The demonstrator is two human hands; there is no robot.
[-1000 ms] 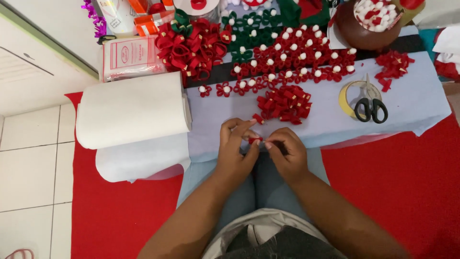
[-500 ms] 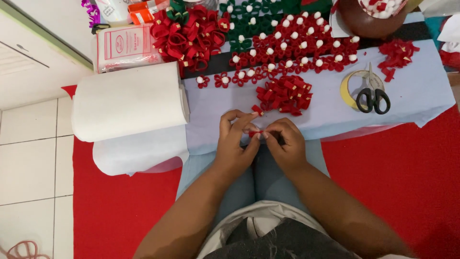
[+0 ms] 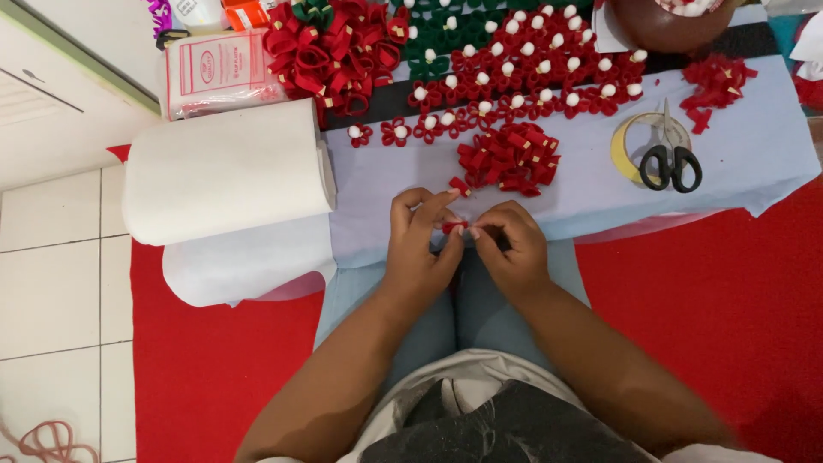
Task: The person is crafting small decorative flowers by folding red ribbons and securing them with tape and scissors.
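Observation:
My left hand [image 3: 420,240] and my right hand [image 3: 513,244] meet over my lap at the near edge of a pale blue cloth [image 3: 583,193]. Both pinch one small red ribbon piece [image 3: 454,227] between their fingertips. Just beyond the hands lies a pile of folded red ribbon pieces [image 3: 507,159]. Farther back, several finished red ribbon flowers with white centres [image 3: 531,73] are spread out.
A big white roll of fabric [image 3: 225,171] lies at the left. Black-handled scissors [image 3: 669,163] rest on a yellow tape ring at the right. A heap of red ribbon loops [image 3: 330,56], a plastic packet [image 3: 213,73] and a brown bowl [image 3: 664,21] sit at the back. Red mat [image 3: 711,300] covers the floor.
My hands stay together on the red ribbon piece, fingers shifting slightly. The view has tilted a little, so the table things sit higher in the picture.

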